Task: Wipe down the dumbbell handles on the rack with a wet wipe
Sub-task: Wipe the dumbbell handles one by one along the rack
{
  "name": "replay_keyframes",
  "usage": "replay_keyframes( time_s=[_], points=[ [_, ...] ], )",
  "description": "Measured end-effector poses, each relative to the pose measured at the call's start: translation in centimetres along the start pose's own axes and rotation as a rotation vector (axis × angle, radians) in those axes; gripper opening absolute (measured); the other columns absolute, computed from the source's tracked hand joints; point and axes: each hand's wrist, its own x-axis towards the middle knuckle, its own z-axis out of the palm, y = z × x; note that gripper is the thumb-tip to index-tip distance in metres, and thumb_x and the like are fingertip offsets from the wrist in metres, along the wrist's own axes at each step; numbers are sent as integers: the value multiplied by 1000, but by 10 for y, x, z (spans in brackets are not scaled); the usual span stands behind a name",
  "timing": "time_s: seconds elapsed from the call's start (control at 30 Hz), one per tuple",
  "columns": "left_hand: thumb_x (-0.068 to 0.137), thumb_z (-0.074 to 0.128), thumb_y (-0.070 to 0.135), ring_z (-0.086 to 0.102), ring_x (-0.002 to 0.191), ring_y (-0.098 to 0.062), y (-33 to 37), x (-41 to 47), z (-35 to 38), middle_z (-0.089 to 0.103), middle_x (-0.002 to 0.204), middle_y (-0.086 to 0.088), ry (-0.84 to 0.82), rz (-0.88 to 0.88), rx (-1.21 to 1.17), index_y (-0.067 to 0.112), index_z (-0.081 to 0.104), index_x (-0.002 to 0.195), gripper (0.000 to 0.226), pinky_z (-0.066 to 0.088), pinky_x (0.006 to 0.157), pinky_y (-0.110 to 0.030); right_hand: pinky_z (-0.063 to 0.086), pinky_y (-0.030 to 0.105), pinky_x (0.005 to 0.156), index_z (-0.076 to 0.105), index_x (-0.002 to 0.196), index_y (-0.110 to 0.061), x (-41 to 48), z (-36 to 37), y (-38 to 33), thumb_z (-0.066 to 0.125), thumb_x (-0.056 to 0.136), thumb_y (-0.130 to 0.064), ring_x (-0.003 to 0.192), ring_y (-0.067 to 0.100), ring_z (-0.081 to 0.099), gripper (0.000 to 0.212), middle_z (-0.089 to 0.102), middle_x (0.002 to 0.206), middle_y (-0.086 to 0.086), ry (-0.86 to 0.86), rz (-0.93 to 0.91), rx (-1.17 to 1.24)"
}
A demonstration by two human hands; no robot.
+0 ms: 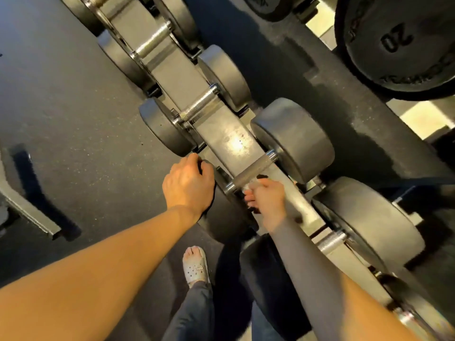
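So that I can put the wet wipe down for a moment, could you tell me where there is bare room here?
Free: the rack beam between the handle being wiped and the next handle; also the floor left of the rack. Crowded: where the left hand grips the near dumbbell head and the right hand holds the wet wipe.

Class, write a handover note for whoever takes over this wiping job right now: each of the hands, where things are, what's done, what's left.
Left hand: fingers curled over the near head of the dumbbell being cleaned.
Right hand: holds the wet wipe at the near end of that dumbbell's handle; this hand is blurred.
Rack: more dumbbells on it, with a farther handle and a nearer handle in plain sight.
Done: the picture cannot show which handles are already wiped.
Left: finish this handle, then check the others.
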Motion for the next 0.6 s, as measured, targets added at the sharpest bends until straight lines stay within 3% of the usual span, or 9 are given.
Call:
replay_keyframes(
  time_s=[0.1, 0.2, 0.27, 0.33, 0.4, 0.5, 0.6],
  points=[
    [102, 38, 35, 58, 81, -22, 1, 1, -2, 60, 88, 3, -35, -41, -34, 22, 56, 92, 24, 53, 74, -46, 42, 24, 58, 63, 77, 14, -14, 16, 6, 61, 88, -3, 63, 18, 51, 20, 54, 63, 12, -96, 2, -181],
    [100, 36, 37, 58, 93, -31, 11, 8, 1, 62, 99, -3, -131, -197, -114, 22, 53, 93, 24, 51, 87, -50, 44, 28, 68, 68, 81, 10, -10, 6, 9, 66, 91, -12, 69, 16, 54, 25, 58, 71, 18, -140, -33, -218],
    [98, 34, 44, 56, 103, -34, 21, 11, 6, 62, 110, -7, -138, -283, -119, 22, 53, 98, 29, 46, 97, -55, 46, 23, 68, 73, 83, 3, -12, -1, 10, 66, 95, -13, 70, 13, 57, 21, 63, 74, 10, -140, -47, -163],
    [97, 34, 49, 55, 108, -35, 26, 12, 11, 62, 116, -8, -98, -303, -46, 21, 56, 106, 37, 43, 100, -56, 53, 26, 73, 74, 84, -9, -13, 1, 8, 65, 97, -14, 77, 12, 64, 17, 70, 81, 5, -63, -51, -39],
    [94, 33, 51, 56, 108, -34, 27, 12, 16, 63, 117, -7, -68, -307, -3, 21, 58, 109, 42, 44, 99, -56, 59, 36, 82, 72, 81, -16, -6, 2, 1, 64, 98, -16, 85, 23, 70, 19, 73, 88, 11, 116, -59, 167],
    [90, 30, 52, 57, 102, -34, 28, 12, 16, 65, 109, -7, -42, -298, 10, 21, 56, 102, 42, 47, 95, -55, 59, 34, 74, 72, 86, -10, 9, 2, -13, 67, 96, -16, 78, 22, 70, 13, 73, 86, 12, 333, -89, 489],
    [92, 33, 49, 58, 100, -34, 30, 11, 15, 64, 102, -6, -47, -306, 10, 23, 54, 96, 34, 48, 93, -55, 54, 28, 70, 70, 87, -2, 3, 17, -5, 73, 92, -14, 69, 12, 61, 14, 69, 79, 8, 250, -188, 271]
  ],
)
